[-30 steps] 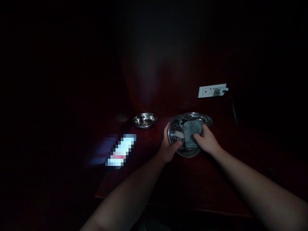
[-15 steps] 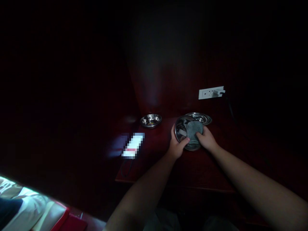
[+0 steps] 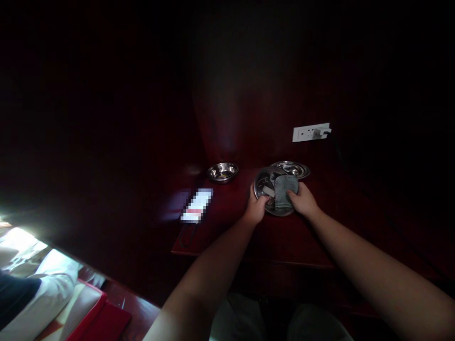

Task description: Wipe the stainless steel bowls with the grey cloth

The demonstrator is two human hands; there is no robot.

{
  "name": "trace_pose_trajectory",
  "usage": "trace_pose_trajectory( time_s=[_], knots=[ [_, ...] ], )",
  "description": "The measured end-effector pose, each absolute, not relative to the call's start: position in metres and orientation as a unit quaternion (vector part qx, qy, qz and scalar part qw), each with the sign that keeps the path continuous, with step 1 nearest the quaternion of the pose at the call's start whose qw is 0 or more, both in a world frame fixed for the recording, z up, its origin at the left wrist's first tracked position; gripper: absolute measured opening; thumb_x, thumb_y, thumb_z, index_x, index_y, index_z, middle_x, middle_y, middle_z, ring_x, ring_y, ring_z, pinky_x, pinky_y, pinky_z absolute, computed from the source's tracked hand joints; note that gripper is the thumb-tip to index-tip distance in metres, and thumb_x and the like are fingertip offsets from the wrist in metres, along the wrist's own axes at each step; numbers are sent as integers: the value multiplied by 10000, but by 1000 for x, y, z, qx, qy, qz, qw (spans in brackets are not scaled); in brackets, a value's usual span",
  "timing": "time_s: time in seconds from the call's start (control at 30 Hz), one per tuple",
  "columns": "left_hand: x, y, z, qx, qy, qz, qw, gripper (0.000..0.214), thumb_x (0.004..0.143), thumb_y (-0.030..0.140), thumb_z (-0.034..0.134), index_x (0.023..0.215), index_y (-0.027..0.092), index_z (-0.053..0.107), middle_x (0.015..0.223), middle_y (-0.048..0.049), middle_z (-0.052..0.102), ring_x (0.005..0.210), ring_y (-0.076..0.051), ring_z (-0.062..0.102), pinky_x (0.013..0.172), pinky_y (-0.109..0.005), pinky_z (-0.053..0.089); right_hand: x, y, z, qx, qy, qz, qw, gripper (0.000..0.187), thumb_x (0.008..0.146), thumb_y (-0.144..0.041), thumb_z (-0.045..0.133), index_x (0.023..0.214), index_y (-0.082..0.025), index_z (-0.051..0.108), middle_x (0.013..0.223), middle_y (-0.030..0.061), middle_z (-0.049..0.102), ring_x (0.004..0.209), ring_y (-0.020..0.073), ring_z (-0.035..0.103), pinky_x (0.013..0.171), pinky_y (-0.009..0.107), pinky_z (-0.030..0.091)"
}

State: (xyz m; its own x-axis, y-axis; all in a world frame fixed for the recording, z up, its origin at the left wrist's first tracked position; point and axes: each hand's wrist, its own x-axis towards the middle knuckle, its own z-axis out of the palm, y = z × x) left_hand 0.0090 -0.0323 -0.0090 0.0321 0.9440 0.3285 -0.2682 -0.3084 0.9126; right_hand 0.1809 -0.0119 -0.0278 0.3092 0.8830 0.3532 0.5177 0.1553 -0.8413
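Head view, left hand: I have the left hand [image 3: 256, 207] with its grip holding the steel bowl [image 3: 263, 178] at its nine-to-seven-o'clock side, thumb over the near part.
Right hand: my right hand [image 3: 305, 199] is at the bowl's three o'clock, its grip holding the grey cloth [image 3: 286, 190] with the thumb on top.
Steel bowl: between the hands, tilted; whether its base touches the counter [image 3: 277, 244] I cannot tell.
Grey cloth: laid over the bowl's three-o'clock half.
Round metal dishes: nested dishes [image 3: 300, 169], just behind the bowl, at one o'clock.
Small bowl: the small steel bowl [image 3: 222, 171] stands upright at ten o'clock, apart from my hands.
Lit screen: the blurred bright screen [image 3: 197, 205] at nine o'clock, near the counter's edge.
Wall: a white socket plate [image 3: 302, 134] at one o'clock, with a plug [image 3: 325, 132] in it.
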Motion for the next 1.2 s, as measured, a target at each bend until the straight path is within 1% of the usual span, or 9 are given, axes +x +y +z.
trace_pose_trajectory(
  time_s=[0.17, 0.37, 0.43, 0.5, 0.6, 0.7, 0.77, 1.03, 1.2],
  knots=[
    [-2, -29, -8, 515, 339, 574, 539, 558, 642, 123, 529, 1192, 207, 487, 1076, -46, 607, 1031, -221, 545, 935, -383, 414, 180, -11, -27, -614, -577, 182, 507, 272, 713, -289, 544, 967, -194, 526, 909, 70, 637, 829, 223, 615, 792, 377, 484],
    [-16, -37, -3, 516, 352, 504, 596, 595, 655, 190, 588, 1232, 244, 454, 1072, -50, 617, 961, -243, 584, 871, -456, 462, 178, -13, -22, -579, -594, 202, 520, 281, 718, -271, 530, 981, -170, 539, 915, 84, 648, 824, 218, 623, 792, 371, 487],
    [-16, -43, -1, 519, 354, 483, 610, 625, 679, 235, 602, 1275, 251, 413, 1122, -67, 603, 963, -268, 590, 852, -501, 465, 179, -12, -23, -577, -592, 215, 521, 276, 718, -278, 538, 971, -170, 543, 914, 86, 650, 820, 221, 626, 787, 377, 491],
    [-14, -48, -1, 542, 326, 499, 593, 675, 695, 283, 633, 1317, 241, 376, 1208, -85, 566, 1057, -289, 557, 919, -517, 424, 181, -10, -24, -577, -589, 221, 521, 282, 719, -281, 544, 977, -169, 545, 931, 90, 651, 832, 225, 627, 795, 386, 492],
    [-5, -54, -1, 592, 240, 552, 536, 868, 692, 337, 694, 1415, 225, 227, 1361, -103, 452, 1250, -268, 423, 1072, -453, 283, 182, -8, -24, -578, -576, 219, 535, 301, 723, -274, 548, 1004, -167, 545, 964, 96, 652, 867, 228, 627, 827, 398, 485],
    [4, -58, -3, 607, 210, 558, 525, 1077, 645, 353, 749, 1453, 244, 45, 1415, -123, 383, 1299, -264, 367, 1097, -455, 237, 179, -8, -22, -586, -559, 210, 547, 303, 725, -272, 548, 1008, -162, 546, 968, 102, 651, 877, 229, 629, 838, 398, 483],
    [9, -58, -3, 605, 219, 560, 521, 1131, 618, 348, 770, 1453, 250, 13, 1416, -131, 376, 1302, -273, 362, 1095, -470, 237, 177, -9, -20, -598, -555, 199, 543, 305, 725, -273, 548, 1008, -159, 545, 963, 106, 650, 872, 230, 631, 829, 395, 487],
    [13, -43, -9, 620, 209, 586, 479, 930, 725, 280, 675, 1441, 211, 84, 1386, -123, 412, 1267, -236, 408, 1086, -404, 264, 174, -8, -20, -645, -566, 149, 491, 421, 724, -305, 563, 1103, -134, 498, 1043, 148, 624, 957, 251, 614, 859, 385, 472],
    [12, -39, -11, 609, 255, 587, 468, 843, 719, 193, 633, 1426, 212, 174, 1354, -90, 451, 1252, -234, 416, 1077, -392, 271, 177, -8, -22, -662, -571, 134, 466, 475, 671, -331, 633, 1090, -159, 488, 1010, 134, 628, 936, 256, 615, 843, 398, 474]
  ],
)
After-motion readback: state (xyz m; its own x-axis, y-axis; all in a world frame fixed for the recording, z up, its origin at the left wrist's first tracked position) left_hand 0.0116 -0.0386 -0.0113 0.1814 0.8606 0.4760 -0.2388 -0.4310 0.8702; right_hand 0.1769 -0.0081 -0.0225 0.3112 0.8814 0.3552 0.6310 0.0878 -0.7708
